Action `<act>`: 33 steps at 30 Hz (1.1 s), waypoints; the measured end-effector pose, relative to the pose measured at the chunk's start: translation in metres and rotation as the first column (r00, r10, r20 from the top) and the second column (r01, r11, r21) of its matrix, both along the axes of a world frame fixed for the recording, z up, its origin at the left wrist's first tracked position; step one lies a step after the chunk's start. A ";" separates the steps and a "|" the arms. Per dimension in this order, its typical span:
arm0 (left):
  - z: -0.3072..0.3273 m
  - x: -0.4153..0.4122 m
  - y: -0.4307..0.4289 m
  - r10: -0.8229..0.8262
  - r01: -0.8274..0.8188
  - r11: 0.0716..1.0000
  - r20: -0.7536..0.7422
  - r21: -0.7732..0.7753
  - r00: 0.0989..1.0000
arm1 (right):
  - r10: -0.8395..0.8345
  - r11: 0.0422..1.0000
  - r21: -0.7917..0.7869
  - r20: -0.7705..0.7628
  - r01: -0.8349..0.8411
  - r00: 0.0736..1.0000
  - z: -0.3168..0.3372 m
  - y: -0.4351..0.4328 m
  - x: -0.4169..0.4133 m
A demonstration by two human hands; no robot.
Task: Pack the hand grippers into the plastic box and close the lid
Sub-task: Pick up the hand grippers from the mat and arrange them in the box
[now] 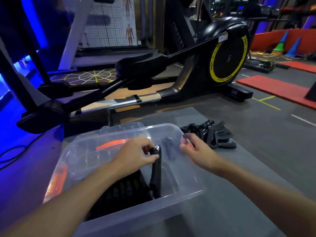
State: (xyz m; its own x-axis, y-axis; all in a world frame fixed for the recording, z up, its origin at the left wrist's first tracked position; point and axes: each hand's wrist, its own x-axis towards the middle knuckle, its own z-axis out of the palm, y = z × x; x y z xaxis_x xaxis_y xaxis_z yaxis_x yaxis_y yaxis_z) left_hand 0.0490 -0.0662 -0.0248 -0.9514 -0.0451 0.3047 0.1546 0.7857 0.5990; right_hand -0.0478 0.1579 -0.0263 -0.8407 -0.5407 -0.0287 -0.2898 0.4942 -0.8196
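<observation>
Black elliptical trainer (pixel 222 53): fills 12 o'clock, with its yellow-ringed flywheel towards 1 o'clock.
Grey floor mat (pixel 256 159): carries the box and the loose pile.
Clear plastic box (pixel 136 207): at centre, open-topped, with orange latches (pixel 56 182) at 9 and 11 o'clock.
Lid (pixel 126 125): off the box, lying just behind its far wall at 12 o'clock.
Loose hand grippers (pixel 212 134): a black heap on the mat, just beside the box's far right corner at 2 o'clock.
Packed grippers (pixel 119 190): dark, lying on the box floor at 7 o'clock.
Held hand gripper (pixel 156 171): inside the box, long axis near upright, coil end up, handles pointing down to 6 o'clock.
Left hand (pixel 135 151): fingers (pixel 145 142) and thumb pinch the coil end.
Right hand (pixel 196 149): over the box's right rim at 3 o'clock, fingers loosely curled and holding nothing.
</observation>
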 end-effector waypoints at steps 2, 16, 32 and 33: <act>-0.023 -0.007 -0.004 0.079 -0.080 0.997 0.039 0.017 0.996 | 0.052 0.995 0.095 -0.139 -0.039 0.989 -0.017 -0.001 0.000; -0.083 -0.017 -0.031 0.288 -0.218 0.943 0.292 -0.251 0.912 | 0.105 0.989 0.128 -0.309 -0.068 0.945 -0.029 -0.001 -0.006; -0.097 -0.015 -0.037 0.249 -0.188 0.962 0.354 -0.197 0.902 | 0.100 0.989 0.131 -0.285 -0.065 0.953 -0.024 0.000 -0.002; -0.097 -0.014 -0.037 0.245 -0.188 0.964 0.348 -0.188 0.905 | 0.102 0.989 0.134 -0.285 -0.066 0.953 -0.024 0.000 -0.002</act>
State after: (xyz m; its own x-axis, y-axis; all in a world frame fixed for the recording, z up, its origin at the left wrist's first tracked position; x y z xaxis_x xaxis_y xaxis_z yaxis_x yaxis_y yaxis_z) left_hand 0.0349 -0.1032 -0.1220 -0.9687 -0.2445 -0.0429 -0.2367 0.8576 0.4566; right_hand -0.0500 0.1580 -0.0502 -0.7740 -0.6176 0.1395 -0.5509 0.5482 -0.6293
